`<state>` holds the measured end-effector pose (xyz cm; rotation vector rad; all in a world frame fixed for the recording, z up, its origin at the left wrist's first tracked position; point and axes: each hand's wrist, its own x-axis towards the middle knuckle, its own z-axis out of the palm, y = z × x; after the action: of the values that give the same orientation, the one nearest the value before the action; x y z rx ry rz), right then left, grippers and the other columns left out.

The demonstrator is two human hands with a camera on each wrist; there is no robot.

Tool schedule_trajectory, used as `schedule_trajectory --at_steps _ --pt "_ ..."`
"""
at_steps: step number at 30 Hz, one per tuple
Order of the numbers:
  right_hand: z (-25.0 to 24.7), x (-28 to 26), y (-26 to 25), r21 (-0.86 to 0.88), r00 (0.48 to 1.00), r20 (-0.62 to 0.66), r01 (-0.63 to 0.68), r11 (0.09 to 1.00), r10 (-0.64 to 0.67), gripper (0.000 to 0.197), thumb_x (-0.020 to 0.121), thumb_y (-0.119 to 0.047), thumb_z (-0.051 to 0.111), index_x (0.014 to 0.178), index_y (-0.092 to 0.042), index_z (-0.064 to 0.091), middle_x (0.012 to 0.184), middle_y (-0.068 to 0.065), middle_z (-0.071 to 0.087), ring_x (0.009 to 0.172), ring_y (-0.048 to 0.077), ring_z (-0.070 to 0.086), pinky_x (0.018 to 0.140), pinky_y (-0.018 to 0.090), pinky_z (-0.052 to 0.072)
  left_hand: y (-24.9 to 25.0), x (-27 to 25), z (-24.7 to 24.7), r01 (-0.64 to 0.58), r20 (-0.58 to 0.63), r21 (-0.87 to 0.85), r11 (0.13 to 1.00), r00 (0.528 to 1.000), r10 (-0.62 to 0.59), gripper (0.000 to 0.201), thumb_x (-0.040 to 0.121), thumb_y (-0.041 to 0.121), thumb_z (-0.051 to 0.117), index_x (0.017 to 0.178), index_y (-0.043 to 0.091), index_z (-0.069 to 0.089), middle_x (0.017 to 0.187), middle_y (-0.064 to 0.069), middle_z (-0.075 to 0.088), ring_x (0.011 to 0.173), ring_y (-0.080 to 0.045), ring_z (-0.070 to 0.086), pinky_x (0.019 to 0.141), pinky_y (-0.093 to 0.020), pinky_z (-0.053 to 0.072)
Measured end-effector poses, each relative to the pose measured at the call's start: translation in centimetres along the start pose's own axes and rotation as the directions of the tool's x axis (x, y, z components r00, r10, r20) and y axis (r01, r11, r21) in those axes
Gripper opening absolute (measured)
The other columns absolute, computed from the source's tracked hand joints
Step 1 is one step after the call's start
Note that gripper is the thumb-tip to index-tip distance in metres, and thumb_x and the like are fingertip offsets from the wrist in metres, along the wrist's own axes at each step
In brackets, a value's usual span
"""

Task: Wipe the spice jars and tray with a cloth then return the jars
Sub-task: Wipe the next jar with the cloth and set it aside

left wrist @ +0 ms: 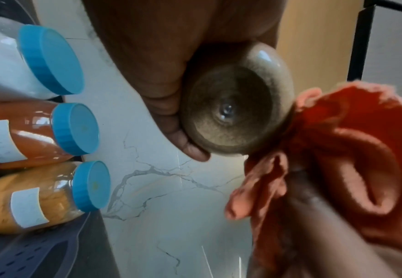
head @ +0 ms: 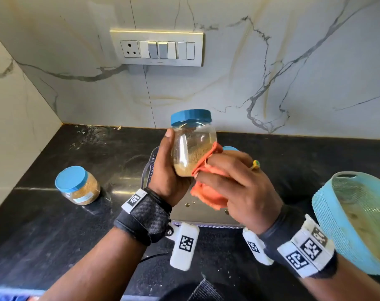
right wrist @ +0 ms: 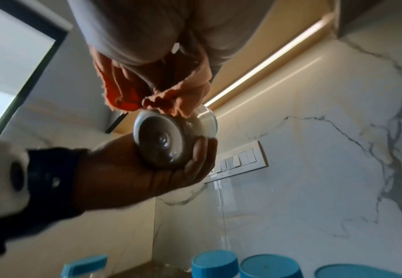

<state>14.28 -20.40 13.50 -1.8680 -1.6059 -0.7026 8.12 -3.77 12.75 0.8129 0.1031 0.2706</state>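
We hold the spice jar (head: 192, 146) clear of the counter (head: 54, 224), lifted above the tray (head: 191, 210), with our left hand (head: 166, 170) wrapped round its side, thumb up near the blue lid (head: 191, 116). Our right hand (head: 234, 183) clutches the orange cloth (head: 206, 187) and presses a bunched fold against the jar's lower right wall. A second jar (head: 78, 185) stands on the counter well to the left of the tray; three more jars (left wrist: 35, 129) sit together in the tray beneath our hands, seen in the left wrist view. A blue basket (head: 358, 220) stands to the right of the tray. We judge the wiping of this jar to be under way, with tray and remaining jars still to do. Risks noted: the jar is smooth and rounded, gripped on one side only, so a hard stroke of the cloth could twist it out of the left hand and drop it onto the jars in the tray; loose cloth ends could snag the lid; and whether the lid is fully tight cannot be told.
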Motion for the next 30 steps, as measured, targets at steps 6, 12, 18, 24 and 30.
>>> schedule_trajectory --at_steps 6,12,18,24,30 --pt "0.3 0.0 -0.4 -0.152 0.986 0.09 0.153 0.977 -0.14 0.017 0.096 -0.012 0.066 0.109 -0.018 0.076 0.116 0.006 0.07 0.106 0.025 0.061 0.102 0.036 0.039 0.2 0.2 -1.8 0.038 -0.035 0.084 0.996 0.999 -0.035 0.079 0.1 0.057 0.046 0.149 -0.004 0.043 0.148 -0.037 0.044 0.138 -0.049 0.044 0.119 -0.059 0.033" --pt "0.4 0.4 0.1 -0.089 0.993 0.071 0.103 0.991 -0.096 0.023 0.1 -0.011 0.058 0.11 -0.017 0.077 0.113 0.009 0.071 0.103 0.03 0.066 0.094 0.037 0.048 0.9 0.2 -1.2 -0.015 0.007 0.38 0.925 1.0 0.013 0.078 0.083 0.045 0.08 0.135 -0.005 0.052 0.127 -0.028 0.064 0.11 -0.035 0.063 0.093 -0.048 0.054" --pt "0.5 1.7 1.6 0.145 0.961 -0.102 -0.24 0.96 0.256 0.031 0.084 0.004 0.067 0.108 -0.012 0.077 0.114 0.007 0.064 0.104 0.026 0.062 0.089 0.035 0.052 0.1 0.3 -0.3 -0.015 -0.056 0.316 0.949 0.998 0.034 0.06 0.093 0.031 0.059 0.136 -0.009 0.047 0.121 -0.03 0.061 0.107 -0.035 0.06 0.09 -0.048 0.052" --pt "0.6 -0.7 0.2 0.074 0.999 0.041 -0.036 0.997 0.033 0.027 0.089 -0.006 0.067 0.113 -0.018 0.073 0.119 0.003 0.058 0.103 0.027 0.063 0.081 0.04 0.058 0.5 -0.1 -0.7 0.023 -0.086 0.234 0.972 0.996 -0.003 0.074 0.086 0.046 0.058 0.139 -0.005 0.05 0.121 -0.029 0.061 0.104 -0.037 0.062 0.089 -0.051 0.052" --pt "-0.3 1.8 0.6 0.167 0.962 -0.1 -0.237 0.957 0.255 0.019 0.091 -0.009 0.066 0.106 -0.012 0.077 0.114 0.005 0.065 0.104 0.026 0.064 0.087 0.042 0.053 -0.1 0.2 -0.1 0.053 -0.022 0.142 0.988 0.999 -0.05 0.051 0.09 0.043 0.043 0.12 0.008 0.065 0.103 -0.013 0.073 0.09 -0.025 0.069 0.075 -0.039 0.057"
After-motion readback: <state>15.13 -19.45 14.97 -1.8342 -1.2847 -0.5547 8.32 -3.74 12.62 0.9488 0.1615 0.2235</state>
